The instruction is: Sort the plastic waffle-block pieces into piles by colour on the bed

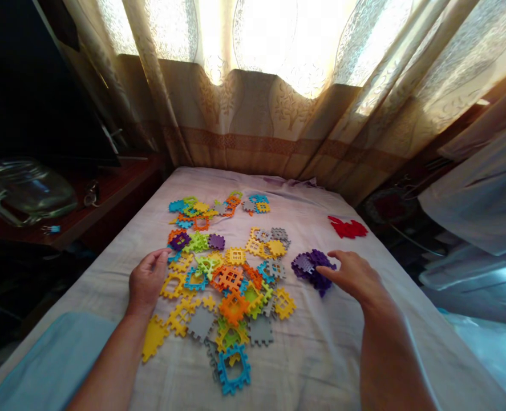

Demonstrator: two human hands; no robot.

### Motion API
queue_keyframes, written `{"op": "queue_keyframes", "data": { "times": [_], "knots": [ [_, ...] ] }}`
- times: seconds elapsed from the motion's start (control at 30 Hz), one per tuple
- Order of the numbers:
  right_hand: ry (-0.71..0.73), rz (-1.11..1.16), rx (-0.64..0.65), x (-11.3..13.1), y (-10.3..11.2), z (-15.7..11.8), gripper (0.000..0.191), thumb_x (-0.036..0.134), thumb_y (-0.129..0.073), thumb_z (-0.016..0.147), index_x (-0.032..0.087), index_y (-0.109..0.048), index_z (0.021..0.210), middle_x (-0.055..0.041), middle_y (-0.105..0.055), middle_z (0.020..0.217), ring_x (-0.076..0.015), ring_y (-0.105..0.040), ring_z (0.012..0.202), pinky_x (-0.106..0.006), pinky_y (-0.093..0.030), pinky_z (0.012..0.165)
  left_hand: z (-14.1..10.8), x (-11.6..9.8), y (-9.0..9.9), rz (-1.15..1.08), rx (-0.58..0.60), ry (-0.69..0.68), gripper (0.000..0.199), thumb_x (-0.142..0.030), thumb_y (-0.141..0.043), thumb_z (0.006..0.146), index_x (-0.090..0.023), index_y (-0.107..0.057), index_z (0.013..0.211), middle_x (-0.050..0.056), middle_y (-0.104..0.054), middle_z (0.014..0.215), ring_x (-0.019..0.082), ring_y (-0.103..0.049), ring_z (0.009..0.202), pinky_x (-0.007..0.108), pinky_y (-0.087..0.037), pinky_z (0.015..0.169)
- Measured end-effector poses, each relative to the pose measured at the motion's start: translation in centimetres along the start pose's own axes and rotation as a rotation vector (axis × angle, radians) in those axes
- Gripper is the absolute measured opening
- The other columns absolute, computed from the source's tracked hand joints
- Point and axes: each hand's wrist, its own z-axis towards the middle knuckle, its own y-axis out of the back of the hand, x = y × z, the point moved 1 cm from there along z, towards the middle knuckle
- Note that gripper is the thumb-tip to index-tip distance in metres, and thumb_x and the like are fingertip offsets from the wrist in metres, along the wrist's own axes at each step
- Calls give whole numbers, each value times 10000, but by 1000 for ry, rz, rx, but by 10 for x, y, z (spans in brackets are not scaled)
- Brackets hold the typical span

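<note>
Interlocking plastic pieces in yellow, orange, green, blue and grey lie in a loose spread; an orange piece (pixel 234 307) is near its middle. At the spread's left edge, my left hand (pixel 148 281) has its fingers curled together beside a blue piece; what they hold, if anything, is hidden. My right hand (pixel 354 275) reaches a purple pile (pixel 315 268), thumb and fingers apart at its right side, thumb over the pile. A purple piece (pixel 217 242) and a purple frame (pixel 179 241) lie among the mixed pieces. Red pieces (pixel 347 227) form a separate group farther right.
A pale sheet (pixel 312 354) covers the surface. On the dark side table at left stand a glass jug (pixel 30 191) and a small blue clip (pixel 55 229). A light blue cloth (pixel 60 359) lies at the lower left. Curtains (pixel 253 114) hang behind.
</note>
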Motion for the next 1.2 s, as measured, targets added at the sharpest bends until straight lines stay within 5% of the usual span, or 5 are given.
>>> {"op": "queue_keyframes", "data": {
  "times": [0.2,0.43,0.67,0.9,1.2],
  "knots": [
    [361,163,-131,78,-3,-13,309,357,-587,865,211,-708,1109,-108,-688,1137,-252,-628,1067,-360,-460,925,-1,1,0,15,4,-27,413,-534,-510,783,-216,-734,923,35,-768,940,221,-695,923,308,-537,857],
    [770,265,53,198,-17,-4,328,279,-605,861,211,-679,1173,-86,-668,1235,-222,-579,1162,-331,-404,1018,0,5,-2,-19,7,3,447,-563,-510,774,-214,-732,942,54,-765,970,234,-694,958,339,-518,916],
    [813,199,175,239,-32,18,397,326,-613,824,244,-641,1212,-78,-673,1211,-238,-600,1091,-321,-440,912,-1,1,-1,-24,4,11,446,-560,-509,765,-213,-732,934,47,-769,959,223,-696,928,317,-529,881],
    [713,339,90,216,-26,12,448,323,-650,818,205,-602,1248,-101,-661,1211,-228,-585,1122,-324,-423,958,0,0,0,-23,9,15,432,-561,-517,760,-219,-729,919,44,-770,953,228,-697,943,325,-526,896],
    [353,299,7,73,-9,-3,383,305,-649,813,213,-659,1184,-88,-684,1195,-239,-627,1092,-339,-453,954,-1,0,1,13,13,6,446,-558,-501,763,-214,-727,935,52,-766,966,237,-691,944,344,-522,901]
  ]
}}
